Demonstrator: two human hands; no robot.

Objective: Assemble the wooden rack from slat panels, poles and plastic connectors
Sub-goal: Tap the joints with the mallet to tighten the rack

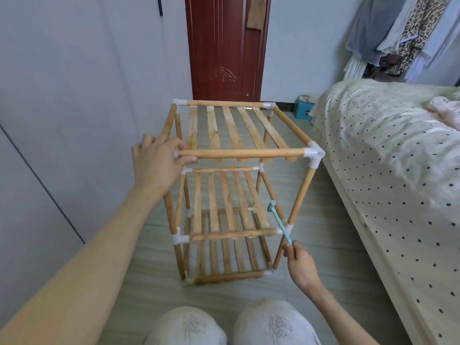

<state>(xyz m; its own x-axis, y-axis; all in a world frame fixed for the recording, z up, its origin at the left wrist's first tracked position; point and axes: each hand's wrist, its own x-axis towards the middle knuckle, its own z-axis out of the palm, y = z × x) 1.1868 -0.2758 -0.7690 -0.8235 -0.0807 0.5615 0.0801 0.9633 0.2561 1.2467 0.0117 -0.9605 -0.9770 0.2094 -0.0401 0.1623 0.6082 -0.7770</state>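
Head view: rack (pixel 239 155) light but wobbly; left hand (pixel 159 160) clamps top rail at 9 o'clock, right hand (pixel 300 265) pinches small hammer (pixel 277 220).

Wooden rack (pixel 239 190) stands upright on the floor, three tiers, light wood. Top slat panel (pixel 234 128) has five slats inside a frame of round poles; middle panel (pixel 221 202) and bottom panel (pixel 229 260) sit below it. Front top pole (pixel 241 153) runs level into a white plastic connector (pixel 314 155) at the near right corner. More white connectors at the other corners. Vertical poles join the tiers, slightly splayed.
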